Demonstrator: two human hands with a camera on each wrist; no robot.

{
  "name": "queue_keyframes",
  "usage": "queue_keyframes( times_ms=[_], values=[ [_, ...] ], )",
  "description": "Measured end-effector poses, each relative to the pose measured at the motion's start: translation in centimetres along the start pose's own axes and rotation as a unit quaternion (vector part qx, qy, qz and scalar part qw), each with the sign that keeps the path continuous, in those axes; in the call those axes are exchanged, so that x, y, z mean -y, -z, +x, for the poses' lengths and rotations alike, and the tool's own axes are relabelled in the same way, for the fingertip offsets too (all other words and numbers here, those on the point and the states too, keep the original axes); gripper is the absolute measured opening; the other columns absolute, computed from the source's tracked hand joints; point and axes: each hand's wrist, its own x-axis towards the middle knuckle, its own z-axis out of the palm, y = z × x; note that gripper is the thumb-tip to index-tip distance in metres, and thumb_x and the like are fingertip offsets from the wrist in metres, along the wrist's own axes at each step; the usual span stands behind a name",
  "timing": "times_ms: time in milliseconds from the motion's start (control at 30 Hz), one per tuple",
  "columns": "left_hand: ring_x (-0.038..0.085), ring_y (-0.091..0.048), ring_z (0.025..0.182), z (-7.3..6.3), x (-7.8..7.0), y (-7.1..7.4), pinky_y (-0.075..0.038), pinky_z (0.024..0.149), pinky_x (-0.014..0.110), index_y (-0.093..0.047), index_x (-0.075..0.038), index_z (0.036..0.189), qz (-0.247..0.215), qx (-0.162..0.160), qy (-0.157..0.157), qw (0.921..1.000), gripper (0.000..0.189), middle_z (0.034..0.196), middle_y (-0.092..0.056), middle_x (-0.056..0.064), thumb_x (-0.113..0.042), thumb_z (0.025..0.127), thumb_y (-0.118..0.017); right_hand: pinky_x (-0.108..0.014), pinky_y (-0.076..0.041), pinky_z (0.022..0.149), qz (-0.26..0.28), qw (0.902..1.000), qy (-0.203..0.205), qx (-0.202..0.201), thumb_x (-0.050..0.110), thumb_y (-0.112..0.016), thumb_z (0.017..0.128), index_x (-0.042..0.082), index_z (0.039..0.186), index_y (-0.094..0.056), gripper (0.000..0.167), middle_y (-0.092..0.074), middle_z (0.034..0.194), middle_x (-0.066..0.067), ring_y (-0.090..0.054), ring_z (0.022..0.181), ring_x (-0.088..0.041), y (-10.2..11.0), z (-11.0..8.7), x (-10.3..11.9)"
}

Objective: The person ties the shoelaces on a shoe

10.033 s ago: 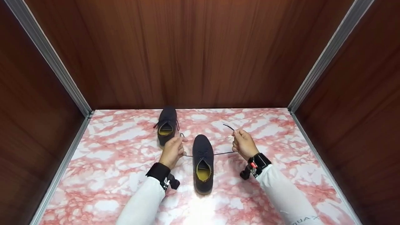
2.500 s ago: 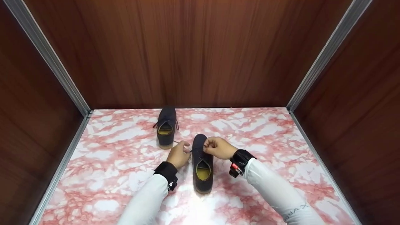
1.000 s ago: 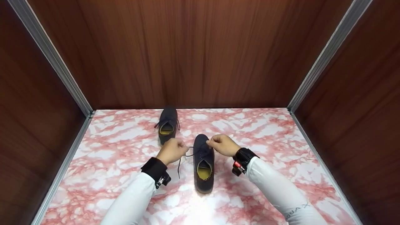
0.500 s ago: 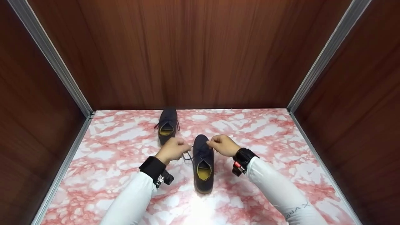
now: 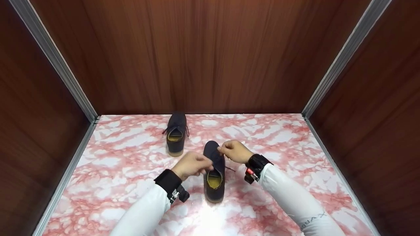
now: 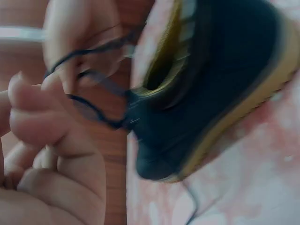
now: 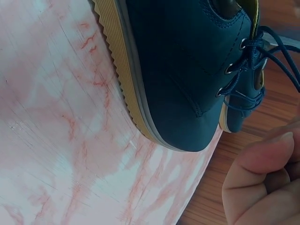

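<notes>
A dark navy lace-up shoe (image 5: 214,196) with a yellow lining stands toe-away between my hands. My left hand (image 5: 193,166) reaches over its opening from the left, thumb and fingers pinching the shoelace. In the left wrist view the blurred shoelace (image 6: 105,47) runs from the shoe in strands to the fingertips. My right hand (image 5: 237,152) pinches lace above the front of the shoe, its fingertips close over the toe side. From the right wrist view, the lace passes through metal eyelets (image 7: 228,69) and rises out of frame. One loose lace end (image 5: 230,169) sticks out right of the shoe.
A matching shoe (image 5: 176,144), its lace in a bow, stands farther back to the left. The red-and-white marbled tabletop (image 5: 269,196) ends at a brown wood-look panel (image 5: 210,65). Similar panels with grey metal edging (image 5: 344,52) close off both sides.
Earlier my hands held the lace ends wide apart on either side. Since half a second ago my left hand has moved right, over the shoe opening; the right hand stays nearly still.
</notes>
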Motion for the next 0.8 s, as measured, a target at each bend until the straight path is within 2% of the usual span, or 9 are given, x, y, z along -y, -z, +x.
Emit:
queue_keyframes(
  times_ms=[100, 200, 367, 533, 667, 800],
  values=[
    [0.002, -0.063, 0.054, 0.0, 0.5, -0.4, -0.041, 0.047, 0.016, -0.081, 0.001, 0.101, 0.085, 0.021, -0.009, 0.9961, 0.024, 0.086, -0.081, 0.010, -0.020, 0.095, -0.073, -0.021, -0.036, 0.053, -0.002, 1.0000, 0.005, 0.002, 0.029, -0.062, 0.105, 0.001, 0.087, -0.075, 0.035, -0.050, 0.059, 0.009, -0.044, 0.055, -0.006, 0.1, 0.0, 0.0],
    [0.003, -0.062, 0.051, 0.2, 0.8, -0.3, -0.038, 0.044, 0.017, -0.082, -0.001, 0.093, 0.131, -0.003, -0.016, 0.9913, 0.022, 0.080, -0.080, 0.008, -0.021, 0.094, -0.074, -0.021, -0.036, 0.054, -0.004, 0.9999, 0.012, 0.002, 0.028, -0.062, 0.105, 0.001, 0.087, -0.075, 0.035, -0.050, 0.060, 0.010, -0.045, 0.057, -0.005, 0.1, 0.0, 0.0],
    [0.008, -0.061, 0.053, 1.0, 1.1, 0.0, -0.041, 0.047, 0.017, -0.078, -0.001, 0.088, 0.107, -0.075, -0.030, 0.9910, 0.016, 0.074, -0.075, 0.005, -0.015, 0.093, -0.073, -0.020, -0.036, 0.053, -0.001, 0.9999, 0.013, -0.003, 0.027, -0.062, 0.104, -0.001, 0.087, -0.074, 0.035, -0.050, 0.059, 0.011, -0.045, 0.057, -0.006, 0.3, -0.3, -0.4],
    [0.012, -0.064, 0.062, 2.1, 1.6, -0.1, -0.051, 0.056, 0.019, -0.075, 0.002, 0.098, 0.081, -0.134, -0.064, 0.9857, 0.012, 0.082, -0.072, 0.011, -0.009, 0.094, -0.071, -0.021, -0.035, 0.052, 0.006, 0.9999, 0.015, 0.000, 0.027, -0.061, 0.105, -0.003, 0.088, -0.074, 0.036, -0.049, 0.058, 0.011, -0.045, 0.055, -0.006, 0.3, -0.2, -0.5],
    [0.016, -0.070, 0.077, 2.7, 1.9, -0.2, -0.059, 0.069, 0.024, -0.074, 0.002, 0.113, 0.099, -0.148, -0.091, 0.9799, 0.021, 0.102, -0.075, 0.016, -0.007, 0.095, -0.071, -0.021, -0.036, 0.053, 0.010, 0.9999, 0.013, 0.004, 0.028, -0.061, 0.105, -0.002, 0.088, -0.074, 0.037, -0.049, 0.057, 0.011, -0.045, 0.054, -0.006, 0.2, -0.1, -0.4],
    [0.028, -0.073, 0.103, 3.2, 2.0, -0.4, -0.061, 0.090, 0.039, -0.073, 0.000, 0.124, 0.137, -0.146, -0.120, 0.9723, 0.029, 0.120, -0.075, 0.019, -0.007, 0.096, -0.070, -0.021, -0.037, 0.053, 0.011, 0.9999, 0.010, 0.006, 0.028, -0.060, 0.106, 0.000, 0.089, -0.074, 0.036, -0.050, 0.058, 0.010, -0.045, 0.054, -0.006, 0.1, -0.1, -0.5]
  ],
)
